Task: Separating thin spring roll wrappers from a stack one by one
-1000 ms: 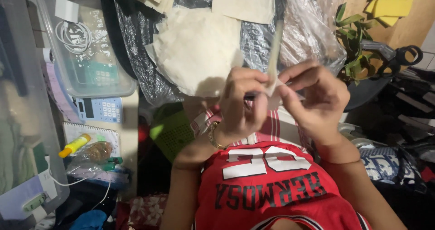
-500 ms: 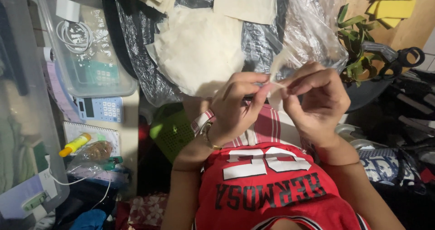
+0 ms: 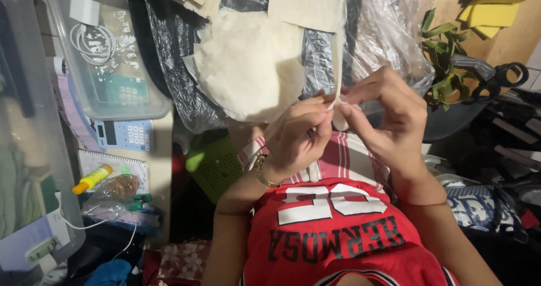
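Note:
My left hand (image 3: 296, 139) and my right hand (image 3: 389, 120) meet in front of my chest, fingertips together on a narrow pale strip (image 3: 338, 60) that runs upward from between them. Both hands pinch the strip's lower end. Behind it lies a stack of round pale sheets (image 3: 248, 66) on clear plastic wrap (image 3: 180, 66). Square pale sheets (image 3: 307, 4) lie at the top. My red jersey (image 3: 338, 235) fills the bottom of the view.
A clear plastic box (image 3: 107, 55) with a white cable sits at left, with a blue calculator (image 3: 121, 135), a notebook and a yellow tube (image 3: 93, 179) below it. A green basket (image 3: 217, 165) is by my left wrist. Green leaves (image 3: 442, 60) and scissors (image 3: 490, 72) lie at right.
My hands have shifted slightly and drawn closer on the strip, which now hangs straighter upward between the fingertips.

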